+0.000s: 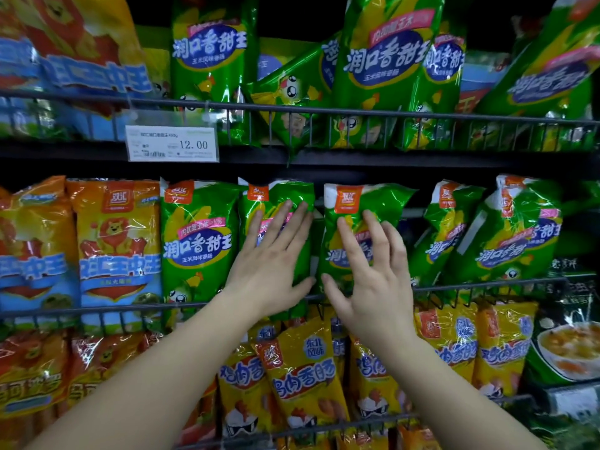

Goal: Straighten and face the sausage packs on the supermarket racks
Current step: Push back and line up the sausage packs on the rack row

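Green corn-sausage packs stand in a row on the middle rack. My left hand (276, 258) lies flat with spread fingers on one upright green pack (279, 196). My right hand (373, 277) rests with fingers apart on the neighbouring green pack (367, 203), just to its right. Neither hand grips anything. To the left, another green pack (196, 241) stands straight and faces forward. To the right, two green packs (451, 235) (516, 235) lean to the left.
The top rack holds green packs (389, 60), several tilted, behind a wire rail (357, 113) with a price tag (172, 143). Orange lion packs (117, 241) stand at the left. Yellow chicken-sausage packs (302, 371) fill the lower rack. A green soup pack (565, 345) sits at the right.
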The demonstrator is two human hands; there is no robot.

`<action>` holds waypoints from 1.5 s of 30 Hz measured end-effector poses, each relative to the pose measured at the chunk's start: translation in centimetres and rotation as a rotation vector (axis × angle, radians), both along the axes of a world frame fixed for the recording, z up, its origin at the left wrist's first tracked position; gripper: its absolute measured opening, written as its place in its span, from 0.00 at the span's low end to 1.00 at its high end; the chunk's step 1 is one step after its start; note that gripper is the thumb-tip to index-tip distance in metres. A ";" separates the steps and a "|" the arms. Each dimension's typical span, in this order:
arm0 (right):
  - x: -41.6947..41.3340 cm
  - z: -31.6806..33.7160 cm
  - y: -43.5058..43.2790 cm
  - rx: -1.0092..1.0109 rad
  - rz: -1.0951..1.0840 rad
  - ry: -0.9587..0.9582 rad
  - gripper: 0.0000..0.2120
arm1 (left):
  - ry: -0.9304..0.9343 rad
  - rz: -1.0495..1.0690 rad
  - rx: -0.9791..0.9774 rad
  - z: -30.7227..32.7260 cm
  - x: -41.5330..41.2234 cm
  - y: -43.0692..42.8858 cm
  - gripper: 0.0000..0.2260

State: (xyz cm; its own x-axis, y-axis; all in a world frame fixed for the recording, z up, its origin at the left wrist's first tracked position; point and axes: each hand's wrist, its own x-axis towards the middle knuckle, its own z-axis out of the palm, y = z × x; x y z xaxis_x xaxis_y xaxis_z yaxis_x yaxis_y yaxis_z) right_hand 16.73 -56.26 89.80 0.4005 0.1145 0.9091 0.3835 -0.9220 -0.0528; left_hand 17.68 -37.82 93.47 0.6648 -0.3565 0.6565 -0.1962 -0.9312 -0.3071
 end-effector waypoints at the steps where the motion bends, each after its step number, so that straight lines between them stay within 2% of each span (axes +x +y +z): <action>1: 0.4 0.3 0.0 -0.007 0.001 0.022 0.38 | -0.003 0.001 -0.007 -0.1 0.0 0.0 0.43; 9: 3.1 2.3 -0.3 -0.091 0.018 0.247 0.40 | -0.023 -0.011 -0.030 -0.5 0.3 0.1 0.42; 21: 3.0 4.9 -1.5 -0.214 0.067 0.371 0.43 | -0.011 0.013 -0.074 -0.2 0.2 -0.5 0.38; 31: 1.1 2.7 -2.8 -0.114 0.187 0.184 0.38 | -0.038 -0.069 -0.139 -0.5 -0.8 -2.6 0.36; 36: -0.5 0.4 -5.6 -0.002 0.237 0.017 0.31 | -0.073 -0.133 -0.138 -0.9 -0.7 -4.8 0.36; 42: -1.1 -1.6 -10.5 0.146 0.131 -0.145 0.28 | -0.104 -0.161 -0.071 -1.2 -0.3 -9.0 0.32; 45: -0.6 -1.8 -12.9 0.171 0.044 -0.140 0.28 | -0.090 -0.131 -0.056 -1.1 0.3 -10.5 0.32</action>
